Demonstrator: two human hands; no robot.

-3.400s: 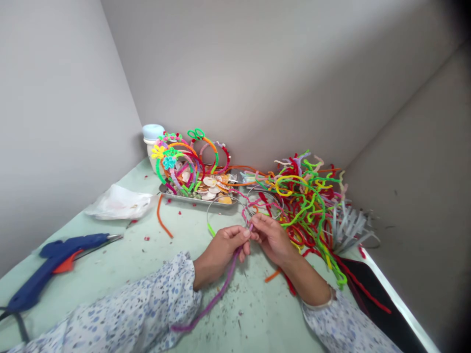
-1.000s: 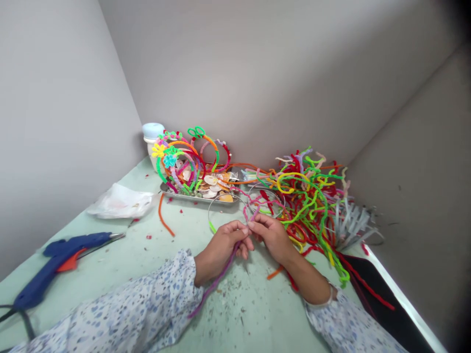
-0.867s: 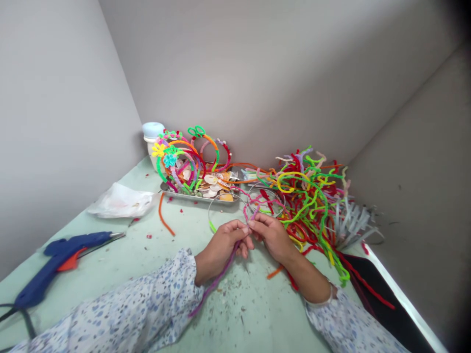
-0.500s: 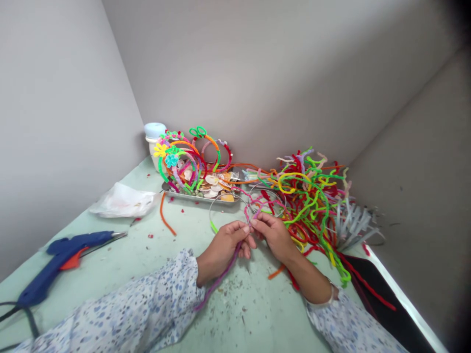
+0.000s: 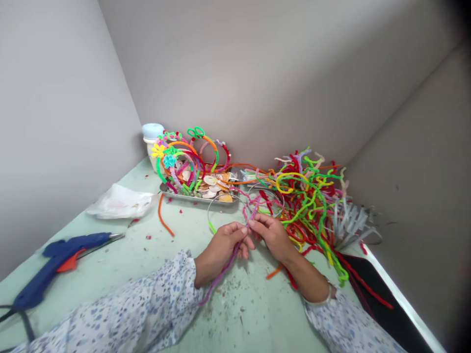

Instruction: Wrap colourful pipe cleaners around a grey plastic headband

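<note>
My left hand (image 5: 221, 247) and my right hand (image 5: 273, 236) meet at the fingertips over the pale green table (image 5: 121, 255). Both pinch a purple pipe cleaner (image 5: 221, 272) where it winds onto a thin metal headband (image 5: 213, 203). The pipe cleaner's loose tail trails down past my left wrist. The headband's wire arc curves up and left from my fingers and ends in a green tip. Both sleeves are white with blue spots.
A tangled heap of coloured pipe cleaners (image 5: 305, 196) lies right of my hands. A metal tray (image 5: 198, 197) with shells and finished decorated headbands (image 5: 184, 154) stands behind, with a white jar (image 5: 151, 137) beside it. A blue glue gun (image 5: 55, 262) and crumpled plastic bag (image 5: 119, 201) lie left.
The purple tail below my left hand has grown shorter since the earliest frame. My hands stay pinched at the same spot on the headband, with small finger shifts.
</note>
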